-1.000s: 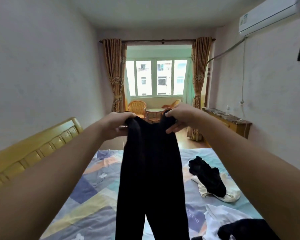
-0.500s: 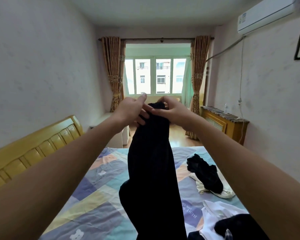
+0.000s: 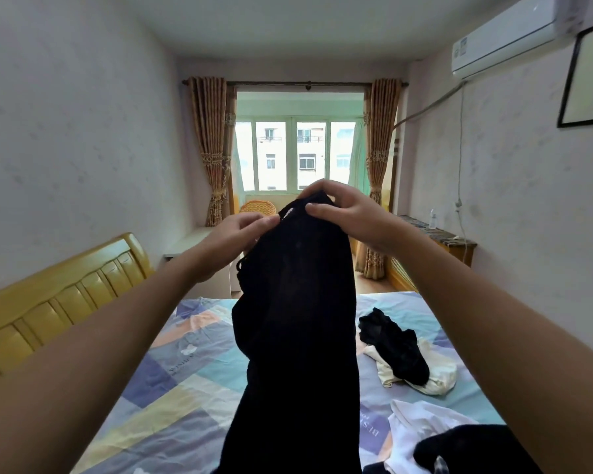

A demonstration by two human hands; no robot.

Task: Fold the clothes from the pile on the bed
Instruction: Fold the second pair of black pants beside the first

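1. The black garment (image 3: 298, 319) hangs at centre frame above the bed (image 3: 192, 398); its lower end runs off the 6 o'clock edge, so its type is hard to tell.
2. The left hand (image 3: 231, 234) pinches its top edge at 9 o'clock; the right hand (image 3: 346, 213) grips the top at 1 o'clock.
3. The pile (image 3: 435, 439) lies at 5 o'clock, partly cut off.
4. A black piece (image 3: 394, 347) covers a cream one (image 3: 439, 374) at 3 o'clock.

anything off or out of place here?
Nothing damaged or spilled. Both hands, left and right, hold the black garment up by its top edge. Unfolded clothes lie crumpled on the bed, as expected mid-task.
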